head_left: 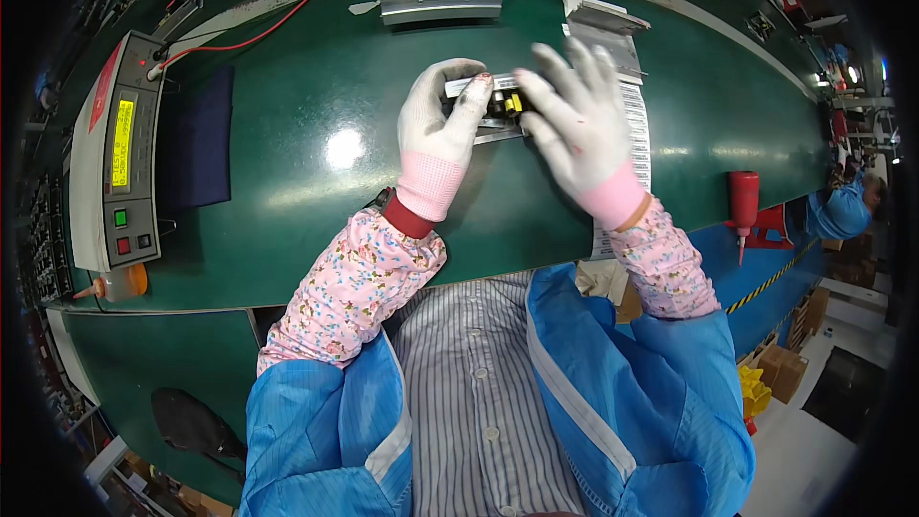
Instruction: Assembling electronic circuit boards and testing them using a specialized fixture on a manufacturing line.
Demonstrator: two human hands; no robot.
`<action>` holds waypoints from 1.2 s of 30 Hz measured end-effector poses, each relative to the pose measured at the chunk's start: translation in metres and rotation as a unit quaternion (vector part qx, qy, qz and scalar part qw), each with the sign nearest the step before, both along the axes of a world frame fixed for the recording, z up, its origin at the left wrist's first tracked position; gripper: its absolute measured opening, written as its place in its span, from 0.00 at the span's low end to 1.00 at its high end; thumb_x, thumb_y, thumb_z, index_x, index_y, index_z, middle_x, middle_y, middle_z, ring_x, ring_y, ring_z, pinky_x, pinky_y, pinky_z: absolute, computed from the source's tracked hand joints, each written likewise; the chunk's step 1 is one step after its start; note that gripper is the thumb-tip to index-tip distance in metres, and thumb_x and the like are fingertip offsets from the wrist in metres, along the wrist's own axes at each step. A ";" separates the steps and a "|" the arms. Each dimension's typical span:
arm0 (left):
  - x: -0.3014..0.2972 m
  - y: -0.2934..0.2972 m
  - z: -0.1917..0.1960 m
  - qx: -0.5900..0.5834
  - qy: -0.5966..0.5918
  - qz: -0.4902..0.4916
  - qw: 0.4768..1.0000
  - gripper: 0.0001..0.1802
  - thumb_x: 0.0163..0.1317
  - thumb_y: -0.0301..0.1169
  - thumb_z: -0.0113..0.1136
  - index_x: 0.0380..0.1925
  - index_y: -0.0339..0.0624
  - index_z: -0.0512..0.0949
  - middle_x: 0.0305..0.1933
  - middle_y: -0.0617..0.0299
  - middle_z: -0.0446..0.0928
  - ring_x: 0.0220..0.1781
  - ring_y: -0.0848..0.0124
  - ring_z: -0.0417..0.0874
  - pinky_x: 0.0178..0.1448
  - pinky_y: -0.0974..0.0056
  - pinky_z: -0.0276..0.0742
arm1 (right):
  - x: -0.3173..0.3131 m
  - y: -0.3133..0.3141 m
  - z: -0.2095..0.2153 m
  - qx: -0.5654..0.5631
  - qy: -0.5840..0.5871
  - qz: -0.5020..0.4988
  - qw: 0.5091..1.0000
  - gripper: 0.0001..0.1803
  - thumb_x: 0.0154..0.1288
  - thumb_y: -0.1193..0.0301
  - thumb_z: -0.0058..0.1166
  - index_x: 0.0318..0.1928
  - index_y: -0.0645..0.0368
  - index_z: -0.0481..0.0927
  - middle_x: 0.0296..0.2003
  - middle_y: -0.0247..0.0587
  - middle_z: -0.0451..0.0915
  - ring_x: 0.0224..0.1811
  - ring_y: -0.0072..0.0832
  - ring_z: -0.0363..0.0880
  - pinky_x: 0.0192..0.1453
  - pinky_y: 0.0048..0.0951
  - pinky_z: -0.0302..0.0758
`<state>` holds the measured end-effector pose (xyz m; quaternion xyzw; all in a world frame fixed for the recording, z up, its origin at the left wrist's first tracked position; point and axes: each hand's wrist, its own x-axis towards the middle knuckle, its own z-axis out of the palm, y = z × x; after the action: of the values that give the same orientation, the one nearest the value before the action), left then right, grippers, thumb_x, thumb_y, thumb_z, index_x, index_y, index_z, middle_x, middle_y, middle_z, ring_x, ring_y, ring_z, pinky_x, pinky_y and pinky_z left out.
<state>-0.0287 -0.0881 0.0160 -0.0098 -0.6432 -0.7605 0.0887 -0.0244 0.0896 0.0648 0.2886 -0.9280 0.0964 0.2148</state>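
Blue-sleeved forearms, left hand (442, 120) grip clamped on circuit board (502, 105), right hand (579, 124) fingers spread, blurred, just beside it.

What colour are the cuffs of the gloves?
Pink, on white knitted gloves, left hand and right hand; head view.

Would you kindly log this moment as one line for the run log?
left hand: grips circuit board | right hand: over board, blurred | surface: green belt
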 end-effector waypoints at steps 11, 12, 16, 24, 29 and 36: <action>-0.006 0.000 -0.005 0.035 0.036 0.044 0.998 0.24 0.68 0.34 0.67 0.58 0.30 0.75 0.55 0.50 0.79 0.49 0.68 0.81 0.55 0.67 0.79 | -0.018 0.016 -0.001 -0.302 -0.155 -0.022 0.940 0.24 0.66 0.70 0.61 0.62 0.61 0.79 0.62 0.45 0.79 0.66 0.40 0.75 0.74 0.38 0.68; -0.007 0.001 -0.011 0.013 0.052 0.062 0.997 0.25 0.67 0.33 0.68 0.59 0.30 0.74 0.55 0.50 0.79 0.50 0.67 0.82 0.56 0.67 0.79 | -0.021 0.018 0.003 -0.310 -0.223 -0.044 0.923 0.25 0.67 0.69 0.62 0.63 0.62 0.78 0.62 0.46 0.80 0.65 0.39 0.76 0.73 0.37 0.69; -0.011 0.004 -0.019 -0.049 0.103 0.116 0.987 0.27 0.65 0.31 0.70 0.60 0.30 0.73 0.58 0.50 0.78 0.53 0.66 0.82 0.59 0.66 0.78 | -0.035 0.028 0.009 -0.320 -0.414 -0.108 0.845 0.28 0.67 0.67 0.63 0.64 0.67 0.76 0.60 0.47 0.80 0.60 0.36 0.79 0.68 0.33 0.73; 0.018 0.000 0.020 0.163 -0.049 -0.236 0.957 0.30 0.60 0.19 0.71 0.63 0.29 0.71 0.56 0.51 0.82 0.52 0.68 0.83 0.61 0.66 0.79 | -0.026 0.036 0.008 -0.489 -0.399 -0.038 0.775 0.32 0.66 0.58 0.66 0.63 0.69 0.77 0.55 0.48 0.82 0.51 0.29 0.81 0.59 0.26 0.75; 0.012 -0.005 0.002 0.237 -0.092 -0.187 0.949 0.27 0.63 0.17 0.67 0.62 0.32 0.72 0.56 0.51 0.82 0.51 0.67 0.84 0.61 0.66 0.80 | -0.007 0.126 0.008 -0.246 -0.212 -0.198 0.925 0.40 0.61 0.60 0.71 0.69 0.64 0.72 0.63 0.51 0.78 0.61 0.36 0.79 0.67 0.32 0.73; 0.012 0.000 -0.008 0.297 -0.077 -0.175 0.935 0.21 0.69 0.17 0.59 0.61 0.31 0.73 0.53 0.51 0.82 0.51 0.60 0.86 0.63 0.56 0.81 | 0.071 0.305 0.026 0.106 -0.208 -0.626 0.744 0.46 0.49 0.42 0.73 0.58 0.64 0.75 0.46 0.49 0.85 0.45 0.49 0.85 0.55 0.41 0.80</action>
<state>-0.0163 -0.0881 0.0078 -0.0369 -0.3810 -0.9187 -0.0970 0.0463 0.3947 0.0911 -0.3637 -0.9260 -0.1006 -0.0038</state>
